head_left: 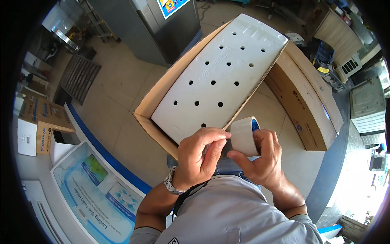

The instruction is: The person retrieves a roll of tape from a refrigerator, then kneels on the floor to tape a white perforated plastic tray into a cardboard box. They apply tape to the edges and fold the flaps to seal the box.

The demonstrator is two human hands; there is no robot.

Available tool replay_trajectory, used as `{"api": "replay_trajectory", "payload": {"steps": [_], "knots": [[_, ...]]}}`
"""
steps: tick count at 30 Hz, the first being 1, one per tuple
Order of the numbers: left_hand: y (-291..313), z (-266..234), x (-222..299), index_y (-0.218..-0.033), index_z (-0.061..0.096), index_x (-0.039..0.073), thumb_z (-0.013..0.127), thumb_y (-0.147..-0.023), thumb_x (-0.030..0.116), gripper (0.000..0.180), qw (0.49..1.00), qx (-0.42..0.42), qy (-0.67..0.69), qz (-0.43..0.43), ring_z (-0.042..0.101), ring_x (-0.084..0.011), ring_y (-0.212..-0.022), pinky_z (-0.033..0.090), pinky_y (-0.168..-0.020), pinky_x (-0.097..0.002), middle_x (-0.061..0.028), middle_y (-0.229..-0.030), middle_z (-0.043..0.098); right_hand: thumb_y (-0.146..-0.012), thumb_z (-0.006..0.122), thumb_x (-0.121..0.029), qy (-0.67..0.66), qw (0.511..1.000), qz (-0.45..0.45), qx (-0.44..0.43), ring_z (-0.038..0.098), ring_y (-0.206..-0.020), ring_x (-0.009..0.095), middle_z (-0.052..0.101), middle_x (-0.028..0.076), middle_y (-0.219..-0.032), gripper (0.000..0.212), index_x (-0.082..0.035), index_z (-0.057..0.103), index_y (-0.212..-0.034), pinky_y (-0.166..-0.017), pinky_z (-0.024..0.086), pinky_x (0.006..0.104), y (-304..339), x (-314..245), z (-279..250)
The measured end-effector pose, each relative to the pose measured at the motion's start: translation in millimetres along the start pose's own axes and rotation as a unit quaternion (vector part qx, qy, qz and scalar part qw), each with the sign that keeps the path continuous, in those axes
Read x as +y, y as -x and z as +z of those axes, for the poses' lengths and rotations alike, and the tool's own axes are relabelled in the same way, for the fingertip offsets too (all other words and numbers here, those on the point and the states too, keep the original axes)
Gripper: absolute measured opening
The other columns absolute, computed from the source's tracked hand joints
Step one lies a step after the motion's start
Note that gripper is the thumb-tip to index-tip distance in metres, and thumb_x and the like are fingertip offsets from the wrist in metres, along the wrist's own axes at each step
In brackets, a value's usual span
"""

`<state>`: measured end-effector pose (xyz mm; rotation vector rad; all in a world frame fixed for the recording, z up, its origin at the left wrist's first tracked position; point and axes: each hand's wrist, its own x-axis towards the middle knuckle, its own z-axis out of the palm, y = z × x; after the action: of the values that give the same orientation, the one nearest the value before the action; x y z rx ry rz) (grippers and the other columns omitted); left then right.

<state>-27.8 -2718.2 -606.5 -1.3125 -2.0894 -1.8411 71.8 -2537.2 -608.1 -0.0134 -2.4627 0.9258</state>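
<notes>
My right hand (264,158) is wrapped around a wide roll of packing tape (243,137) with a blue inner core. The roll is held on its side in front of my body. Beside it, my left hand (200,156) is closed in a pinch, its index fingertip right by the tape's edge; whatever lies between the fingers is too small to make out. Just beyond both hands stands a long open cardboard box (156,136). Inside it lies a white foam block (219,73) with rows of round holes.
A closed brown carton (302,101) lies on the floor to the right. Behind the box stands a grey refrigerator (150,32). On the left are a white display counter (97,195) and stacked cartons (44,122). A dark metal grate (80,77) is farther back.
</notes>
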Motion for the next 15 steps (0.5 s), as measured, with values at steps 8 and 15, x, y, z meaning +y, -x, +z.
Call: {"api": "replay_trajectory", "payload": {"steps": [8, 15], "knots": [[-11.0, -7.8, 23.0, -0.110, 0.062, -0.002, 0.064, -0.090, -0.012, 0.022, 0.995, 0.036, -0.004, 0.093, 0.071, -0.0210, -0.071, 0.055, -0.056, -0.0304, -0.0206, -0.098, 0.075, -0.078, 0.091, -0.029, -0.075, 0.997, -0.025, 0.009, 0.062, -0.053, 0.024, 0.060, 0.008, -0.065, 0.074, 0.005, 0.056, -0.133, -0.053, 0.050, 0.0352, -16.0, -23.7, -23.0], [3.3, -56.3, 77.8, -0.100, 0.064, 0.007, 0.072, -0.083, -0.002, 0.020, 0.981, -0.059, 0.035, 0.183, 0.064, -0.0200, -0.068, 0.049, -0.054, -0.0308, -0.0102, -0.092, 0.070, -0.081, 0.080, -0.009, -0.088, 0.966, -0.242, -0.011, 0.055, -0.051, 0.016, 0.060, 0.003, -0.067, 0.027, -0.002, 0.073, -0.107, -0.047, 0.044, 0.0294, -34.4, -63.2, -55.4]]}}
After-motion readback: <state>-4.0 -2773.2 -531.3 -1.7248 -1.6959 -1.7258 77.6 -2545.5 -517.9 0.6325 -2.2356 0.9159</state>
